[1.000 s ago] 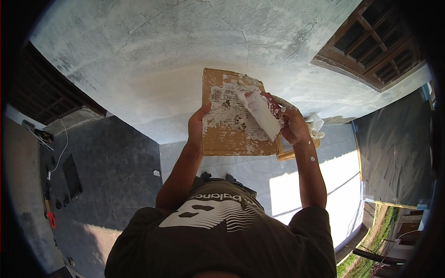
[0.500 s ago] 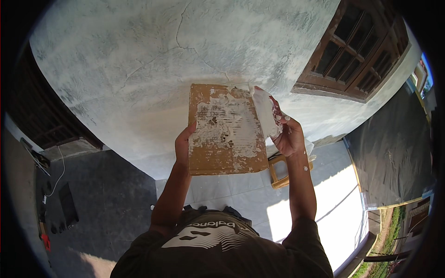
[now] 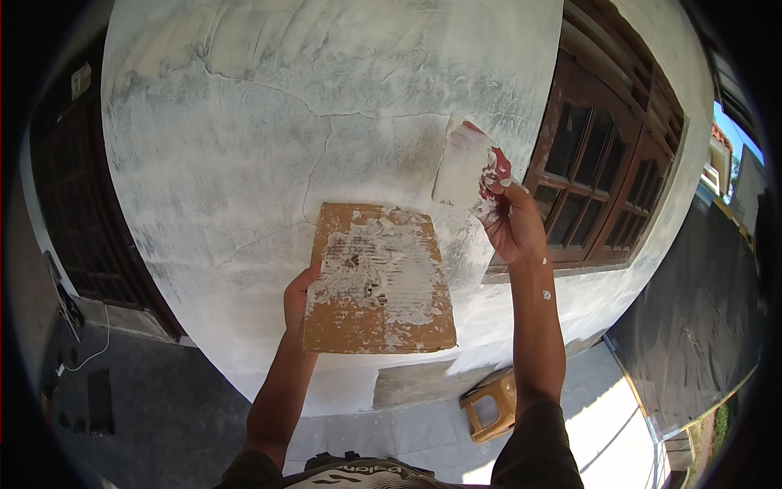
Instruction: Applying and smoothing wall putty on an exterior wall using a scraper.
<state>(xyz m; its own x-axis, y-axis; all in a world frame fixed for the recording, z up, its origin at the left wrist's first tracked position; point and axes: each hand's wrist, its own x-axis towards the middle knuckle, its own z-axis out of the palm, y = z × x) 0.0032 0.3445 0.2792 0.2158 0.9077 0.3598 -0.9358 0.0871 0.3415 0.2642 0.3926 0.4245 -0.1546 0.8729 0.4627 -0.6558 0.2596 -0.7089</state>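
Observation:
My left hand [image 3: 300,297] grips the left edge of a brown cardboard sheet [image 3: 326,330], its thumb on the front face and the other fingers hidden behind. White putty is smeared over the middle of the cardboard, where the ribbed layer shows through. In my right hand [image 3: 513,224] is a wide putty scraper [image 3: 464,171], coated in white with red showing near the grip. The scraper's blade is up at the cracked grey-white wall [image 3: 269,155]; whether it touches cannot be told. Putty blobs stick to my right fingers and forearm.
A brown wooden window [image 3: 582,163] is right of my right hand, and a dark wooden door [image 3: 81,187] stands at the left. Below is a tan plastic stool [image 3: 493,407] on pale tiles. A dark sheet [image 3: 684,310] hangs at the right; a white cable [image 3: 102,346] lies lower left.
The scraper has risen from beside the cardboard's right edge to higher on the wall. The cardboard sits lower in view and the scene has shifted as the head tilted up.

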